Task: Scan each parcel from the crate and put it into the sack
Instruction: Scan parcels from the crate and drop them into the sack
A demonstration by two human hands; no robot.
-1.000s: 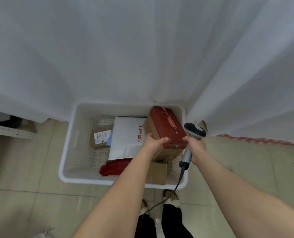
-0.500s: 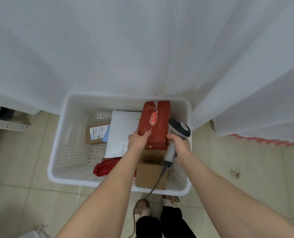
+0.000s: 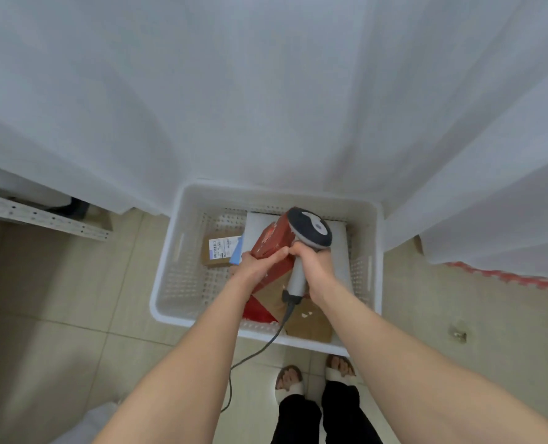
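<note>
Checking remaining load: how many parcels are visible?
5: red box in left hand; in crate: white mailer behind, labelled box left, red bag and plain box nearest. Others may be hidden.

1. Soft, even, moderately bright light spreads over the white curtain (image 3: 266, 91).
2. A dim, diffuse shadow darkens the floor (image 3: 58, 315) left of the crate (image 3: 166, 283).
3. Wide-angle distortion bends the edges; detail is slightly soft throughout.

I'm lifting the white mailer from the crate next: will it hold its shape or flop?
The white mailer looks thin and flat, so it will probably sag if lifted by one edge. Its smooth surface may be slippery. Lying flat in the crate, it seems unlikely to roll.
</note>
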